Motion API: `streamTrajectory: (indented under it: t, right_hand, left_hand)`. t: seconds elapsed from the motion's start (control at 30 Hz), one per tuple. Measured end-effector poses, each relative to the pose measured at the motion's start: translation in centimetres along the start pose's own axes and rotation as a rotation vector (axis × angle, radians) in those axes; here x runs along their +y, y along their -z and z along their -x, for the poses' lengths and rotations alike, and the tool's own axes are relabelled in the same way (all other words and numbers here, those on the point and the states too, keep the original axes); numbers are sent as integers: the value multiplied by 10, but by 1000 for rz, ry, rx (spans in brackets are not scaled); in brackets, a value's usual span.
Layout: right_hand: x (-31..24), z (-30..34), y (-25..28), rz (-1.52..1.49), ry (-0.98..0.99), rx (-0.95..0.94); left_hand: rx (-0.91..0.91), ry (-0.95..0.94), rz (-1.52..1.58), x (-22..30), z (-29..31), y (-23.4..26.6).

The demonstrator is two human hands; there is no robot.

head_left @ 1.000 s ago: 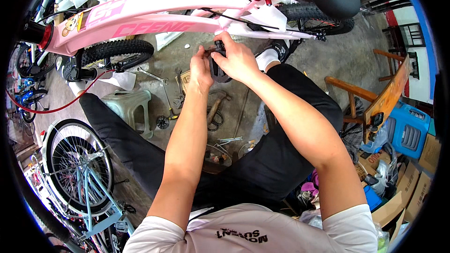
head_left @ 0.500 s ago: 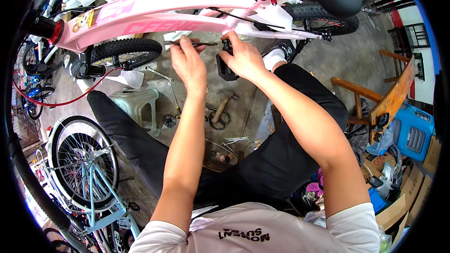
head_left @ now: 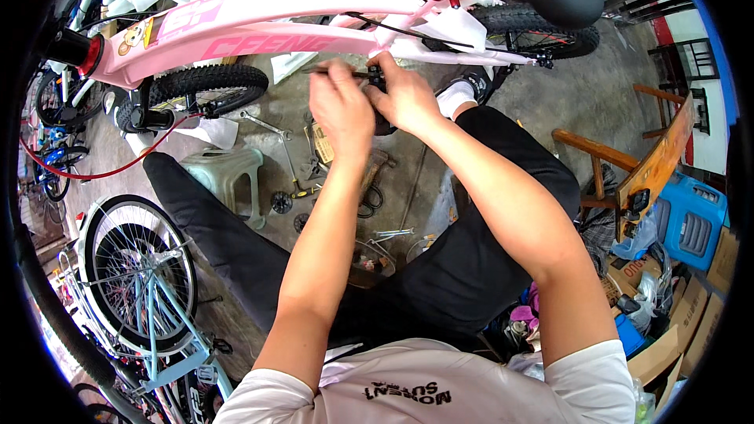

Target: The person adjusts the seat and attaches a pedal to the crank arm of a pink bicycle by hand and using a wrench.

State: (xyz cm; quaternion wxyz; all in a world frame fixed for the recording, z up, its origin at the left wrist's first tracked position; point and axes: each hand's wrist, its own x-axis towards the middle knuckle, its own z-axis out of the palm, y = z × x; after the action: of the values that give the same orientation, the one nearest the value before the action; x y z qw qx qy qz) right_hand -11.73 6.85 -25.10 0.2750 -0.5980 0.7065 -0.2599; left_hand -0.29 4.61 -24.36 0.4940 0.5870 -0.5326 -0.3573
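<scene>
My left hand (head_left: 344, 114) is closed around a thin, dark, flat tool (head_left: 319, 71), perhaps a wrench. Motion smears its fingers, and the tool's tip meets the dark fitting beside my right hand. Just under the lower tube of a pink bicycle frame (head_left: 330, 1), my right hand (head_left: 410, 100) grips a black bicycle pedal (head_left: 384, 126). Most of the pedal is covered by my hands. Whether it is joined to a crank is hidden.
On the concrete floor are a long wrench (head_left: 265, 123), a hammer (head_left: 369, 169) and several small tools. A pale green stool (head_left: 236, 169) stands by my left leg. A light blue bicycle (head_left: 149, 290) lies left; a wooden chair (head_left: 656, 161) and blue plastic case (head_left: 691, 216) are right.
My left hand has moved right with the tool, bringing its tip against the fitting beside my right hand. My right hand keeps its grip on the pedal, almost unmoved.
</scene>
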Motion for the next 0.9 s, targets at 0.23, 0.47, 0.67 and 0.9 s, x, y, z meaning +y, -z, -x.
streamTrajectory:
  t: [0.23,0.47,0.67,0.9]
  right_hand:
    - [-8,1,1,18,-87,-71]
    - [0,1,0,-7,-30,-24]
    - [-3,1,0,8,-65,-43]
    - [-2,-1,0,-3,-55,-42]
  left_hand:
    - [-83,407,521,-45,-13,9]
    - [-172,783,667,-69,-19,7]
    - [-269,950,854,-100,-23,-8]
    - [-459,1121,984,-117,-31,-18]
